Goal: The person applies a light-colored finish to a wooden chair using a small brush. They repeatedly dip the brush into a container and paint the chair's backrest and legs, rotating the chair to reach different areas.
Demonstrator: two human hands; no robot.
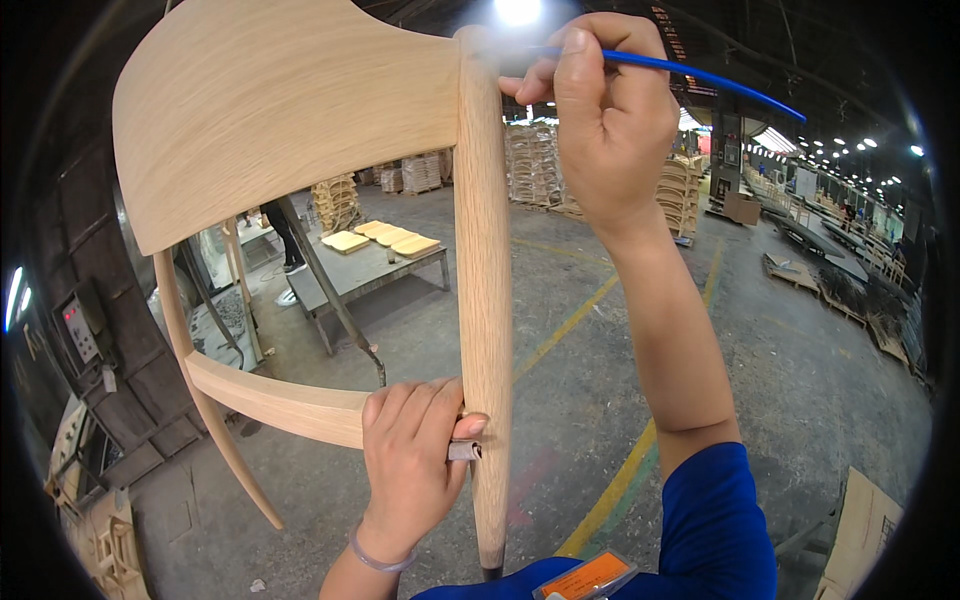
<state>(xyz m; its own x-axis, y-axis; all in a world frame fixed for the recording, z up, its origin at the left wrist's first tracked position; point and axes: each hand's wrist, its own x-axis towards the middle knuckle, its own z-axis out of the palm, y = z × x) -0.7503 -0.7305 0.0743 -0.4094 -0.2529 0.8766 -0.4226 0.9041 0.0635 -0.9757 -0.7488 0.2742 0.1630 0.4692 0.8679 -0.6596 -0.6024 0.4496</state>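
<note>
The wood chair (pixel 290 120) is right in front of the person, with its back up high and one post (pixel 485 250) near the middle. The right hand (pixel 615 130) pinches a thin blue stick (pixel 720 80) between thumb and fingers, close to the top of the post. That spot is a blur, so one cannot tell if the stick touches the wood. The left hand (pixel 412 460) curls over the rail (pixel 280 402), next to the post, its fingers pressed together. A small grey scrap (pixel 463 451) sticks out by its fingertips. The step looks like careful work on the post's top. The next move seems to need a light right hand and a steady chair.
</note>
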